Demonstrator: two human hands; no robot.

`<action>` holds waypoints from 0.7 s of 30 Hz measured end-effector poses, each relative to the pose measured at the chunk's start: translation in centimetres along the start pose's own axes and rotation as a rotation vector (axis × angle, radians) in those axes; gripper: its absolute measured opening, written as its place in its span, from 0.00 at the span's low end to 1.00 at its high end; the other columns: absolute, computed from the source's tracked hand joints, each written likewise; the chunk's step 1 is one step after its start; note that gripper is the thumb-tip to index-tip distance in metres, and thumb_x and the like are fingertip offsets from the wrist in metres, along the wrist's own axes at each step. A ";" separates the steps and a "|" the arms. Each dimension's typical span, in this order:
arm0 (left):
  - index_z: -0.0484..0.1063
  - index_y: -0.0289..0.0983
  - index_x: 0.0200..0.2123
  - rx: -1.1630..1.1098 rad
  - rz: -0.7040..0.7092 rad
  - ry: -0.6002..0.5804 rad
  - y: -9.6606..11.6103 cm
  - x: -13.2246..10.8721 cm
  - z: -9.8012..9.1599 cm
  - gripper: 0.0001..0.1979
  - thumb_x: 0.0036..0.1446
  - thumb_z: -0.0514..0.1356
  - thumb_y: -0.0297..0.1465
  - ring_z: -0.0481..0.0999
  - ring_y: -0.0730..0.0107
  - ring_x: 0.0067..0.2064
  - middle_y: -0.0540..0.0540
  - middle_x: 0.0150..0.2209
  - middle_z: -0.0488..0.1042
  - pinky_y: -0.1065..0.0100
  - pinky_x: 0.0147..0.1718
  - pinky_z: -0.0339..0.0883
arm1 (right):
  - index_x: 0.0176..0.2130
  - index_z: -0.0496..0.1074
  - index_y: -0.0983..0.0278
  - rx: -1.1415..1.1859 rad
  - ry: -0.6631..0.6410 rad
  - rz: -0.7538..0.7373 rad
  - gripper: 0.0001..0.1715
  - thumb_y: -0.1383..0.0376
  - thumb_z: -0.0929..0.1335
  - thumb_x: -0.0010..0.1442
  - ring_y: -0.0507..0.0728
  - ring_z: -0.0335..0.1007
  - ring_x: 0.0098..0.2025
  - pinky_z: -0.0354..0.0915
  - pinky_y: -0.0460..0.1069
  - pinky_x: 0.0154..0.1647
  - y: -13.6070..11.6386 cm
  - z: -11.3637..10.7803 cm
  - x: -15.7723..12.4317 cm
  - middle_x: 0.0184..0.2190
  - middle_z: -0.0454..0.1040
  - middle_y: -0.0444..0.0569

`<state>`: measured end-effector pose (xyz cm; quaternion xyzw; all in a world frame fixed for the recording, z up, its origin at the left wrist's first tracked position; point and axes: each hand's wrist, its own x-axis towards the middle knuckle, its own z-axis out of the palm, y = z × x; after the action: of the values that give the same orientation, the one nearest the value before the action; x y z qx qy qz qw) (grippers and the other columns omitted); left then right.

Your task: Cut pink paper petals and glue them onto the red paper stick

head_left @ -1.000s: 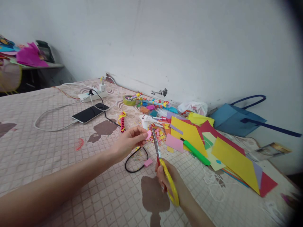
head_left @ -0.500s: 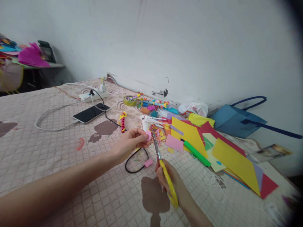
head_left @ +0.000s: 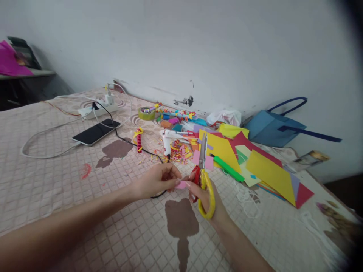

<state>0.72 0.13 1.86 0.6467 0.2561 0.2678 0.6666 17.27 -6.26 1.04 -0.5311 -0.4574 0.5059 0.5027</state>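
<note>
My left hand (head_left: 161,180) pinches a small pink piece of paper (head_left: 180,184) between thumb and fingers, low above the tablecloth. The thumb of my right hand (head_left: 208,194) meets the paper's other end, so both hands touch it. Scissors (head_left: 203,156) with one yellow and one red handle loop rest in my right hand, their blades pointing up and away, nearly together. Behind my hands a white glue gun (head_left: 166,142) stands among paper scraps (head_left: 181,151). Larger pink paper (head_left: 209,163) lies just behind the blades.
Coloured sheets (head_left: 269,175), a green craft knife (head_left: 228,168) and white string (head_left: 247,198) lie to the right. A blue bag (head_left: 275,126) leans near the wall. Left are a phone (head_left: 96,132), a power strip (head_left: 98,111) and cables. A decorated red stick (head_left: 139,141) lies near the black cord.
My hands have come together. Half a second ago my left hand held a round pink piece up near the scissor tips; now both hands touch pink paper lower down. The view has turned slightly right.
</note>
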 end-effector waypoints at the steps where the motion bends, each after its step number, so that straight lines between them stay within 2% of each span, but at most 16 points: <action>1: 0.67 0.32 0.32 0.003 -0.015 0.000 0.0 0.0 0.1 0.10 0.50 0.62 0.33 0.66 0.79 0.23 0.51 0.24 0.69 0.75 0.22 0.59 | 0.30 0.60 0.62 0.000 0.003 0.004 0.15 0.59 0.70 0.49 0.45 0.54 0.16 0.55 0.42 0.14 0.0 0.1 0.0 0.22 0.63 0.37; 7: 0.67 0.34 0.32 -0.017 -0.050 0.041 -0.7 -0.2 0.6 0.12 0.50 0.62 0.37 0.68 0.77 0.25 0.51 0.25 0.71 0.74 0.24 0.61 | 0.30 0.59 0.62 -0.021 0.044 -0.023 0.14 0.60 0.69 0.50 0.45 0.54 0.15 0.55 0.42 0.13 0.5 0.1 0.0 0.23 0.65 0.38; 11: 0.66 0.33 0.29 -0.047 -0.145 0.057 -1.4 -0.3 1.1 0.14 0.49 0.62 0.39 0.69 0.76 0.24 0.51 0.22 0.70 0.73 0.24 0.62 | 0.30 0.60 0.62 0.000 0.071 -0.041 0.14 0.60 0.70 0.50 0.45 0.54 0.15 0.55 0.42 0.13 0.7 0.1 0.2 0.21 0.63 0.37; 13: 0.65 0.33 0.28 -0.091 -0.174 0.107 -1.3 -0.3 1.2 0.14 0.50 0.62 0.39 0.69 0.76 0.24 0.50 0.22 0.71 0.74 0.24 0.62 | 0.30 0.60 0.62 -0.008 0.065 -0.051 0.14 0.59 0.70 0.51 0.46 0.54 0.15 0.56 0.42 0.14 0.8 0.1 0.2 0.20 0.61 0.36; 17: 0.64 0.34 0.28 -0.196 -0.128 0.225 -0.6 0.1 0.3 0.13 0.50 0.62 0.37 0.70 0.78 0.24 0.51 0.24 0.72 0.74 0.25 0.62 | 0.30 0.59 0.61 -0.069 0.022 -0.050 0.15 0.54 0.66 0.56 0.46 0.53 0.14 0.56 0.42 0.14 1.0 -0.1 0.0 0.18 0.58 0.35; 21: 0.64 0.34 0.29 -0.237 -0.038 0.304 0.0 0.5 -1.0 0.11 0.51 0.62 0.35 0.67 0.81 0.23 0.53 0.24 0.71 0.76 0.24 0.60 | 0.27 0.58 0.62 -0.201 -0.111 -0.081 0.17 0.53 0.61 0.60 0.46 0.51 0.16 0.53 0.42 0.16 0.8 -0.3 -0.4 0.19 0.56 0.37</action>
<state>0.38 1.17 1.85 0.5110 0.3326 0.3782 0.6966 17.51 -6.69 0.30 -0.5311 -0.5538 0.4656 0.4409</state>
